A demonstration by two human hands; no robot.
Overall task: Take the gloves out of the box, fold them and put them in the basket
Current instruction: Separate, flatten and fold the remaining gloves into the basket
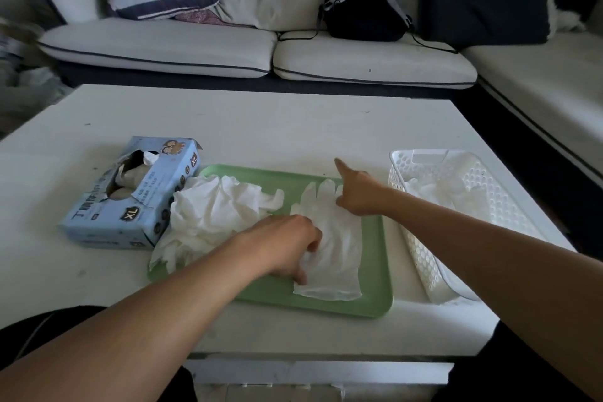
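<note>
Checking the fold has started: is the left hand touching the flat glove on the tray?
Touching. The head view shows the left hand with fingers pressed onto the glove.

Both bare forearms reach in from 6 o'clock. The left hand [287, 245] lies knuckles up, fingers curled down toward 4 o'clock, tips pressing. The right hand [357, 194] is at its 2 o'clock, index finger straight toward 11 o'clock, the others curled under
</note>
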